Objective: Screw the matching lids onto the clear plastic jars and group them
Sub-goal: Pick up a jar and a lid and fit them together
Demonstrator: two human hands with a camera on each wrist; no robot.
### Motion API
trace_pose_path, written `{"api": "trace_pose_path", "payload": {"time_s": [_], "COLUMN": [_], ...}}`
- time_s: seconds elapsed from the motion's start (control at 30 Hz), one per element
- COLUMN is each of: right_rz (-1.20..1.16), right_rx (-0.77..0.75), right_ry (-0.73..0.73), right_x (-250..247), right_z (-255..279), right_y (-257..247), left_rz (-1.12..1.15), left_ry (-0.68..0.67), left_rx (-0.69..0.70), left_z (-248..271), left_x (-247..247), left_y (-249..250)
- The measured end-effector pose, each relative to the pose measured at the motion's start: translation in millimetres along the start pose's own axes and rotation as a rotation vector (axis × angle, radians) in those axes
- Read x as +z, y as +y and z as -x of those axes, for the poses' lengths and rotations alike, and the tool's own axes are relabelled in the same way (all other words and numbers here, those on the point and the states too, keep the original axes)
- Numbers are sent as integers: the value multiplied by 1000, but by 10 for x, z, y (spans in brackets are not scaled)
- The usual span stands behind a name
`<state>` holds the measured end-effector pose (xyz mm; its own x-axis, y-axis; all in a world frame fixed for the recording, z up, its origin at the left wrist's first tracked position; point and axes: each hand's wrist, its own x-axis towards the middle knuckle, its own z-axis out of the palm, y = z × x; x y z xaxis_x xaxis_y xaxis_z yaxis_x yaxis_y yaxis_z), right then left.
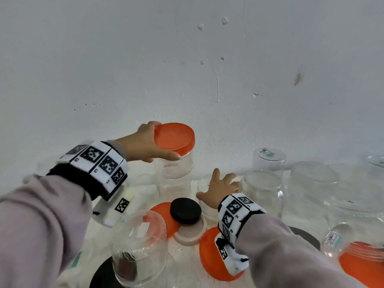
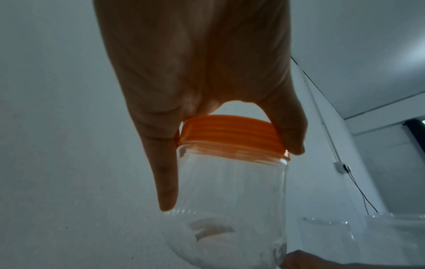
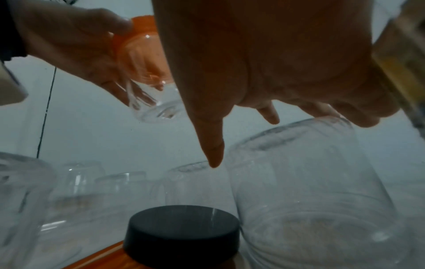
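My left hand [image 1: 161,142] grips an orange lid [image 1: 176,136] by its rim. The lid sits on a small clear jar [image 1: 176,165], held up in the air close to the wall. The left wrist view shows the lid [image 2: 230,134] seated on the jar [image 2: 230,191], thumb on one side and fingers on the other. My right hand [image 1: 218,186] is lower and to the right, fingers spread and holding nothing. Its fingertips [image 3: 322,112] hover at the upturned base of a clear jar [image 3: 310,182]; whether they touch it is unclear.
A black lid [image 1: 185,210] lies on a beige lid [image 1: 191,231], over an orange lid [image 1: 164,217]. More orange lids [image 1: 212,256] lie nearer me. Several upturned clear jars [image 1: 264,190] crowd the right side, and one [image 1: 139,246] stands front left. The white wall [image 1: 207,80] rises just behind.
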<state>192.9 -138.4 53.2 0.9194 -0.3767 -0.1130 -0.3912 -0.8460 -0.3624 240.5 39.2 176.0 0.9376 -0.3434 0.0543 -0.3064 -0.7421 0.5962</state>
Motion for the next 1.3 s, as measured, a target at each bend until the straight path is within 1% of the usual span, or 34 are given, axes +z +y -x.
{"api": "trace_pose_path", "payload": {"time_s": [0.13,0.23,0.33,0.43,0.5,0.7,0.83,0.93,1.07,1.2,1.3], "right_rz": [-13,-26,-71,51,86,-78,-48,-58,-93,-107,-130], "right_rx": [18,-10,-175,-269,-331,-584,-703,-731,-741,-749,-764], "right_ry": [-38,-16,26,99,110,87,21,-3,-36,-81,-87], "right_x": [-34,-66,-91,-120,-167,-500,-593,-600,-592,-610,-638], "right_z": [0,59,201,418,573,1011,1098,1094,1092,1099,1105], "right_y": [-4,-4,-9,-13,21,372,672,846,985,1043,1083], "left_rz": [-115,-200,-211,-186,-196,-295,-449,-564,-672,-698,-684], "left_ry": [26,35,63,57,28,-140,-267,-331,-363,-373,-373], "left_rx": [72,127,135,122,117,114,76,48,8,16,32], "left_z": [-423,-701,-899,-1051,-1124,-1189,-1153,-1125,-1072,-1012,-987], "left_x": [148,258,336,383,426,744,1020,1183,1350,1435,1387], "left_y": [96,188,251,273,291,315,308,290,270,239,253]}}
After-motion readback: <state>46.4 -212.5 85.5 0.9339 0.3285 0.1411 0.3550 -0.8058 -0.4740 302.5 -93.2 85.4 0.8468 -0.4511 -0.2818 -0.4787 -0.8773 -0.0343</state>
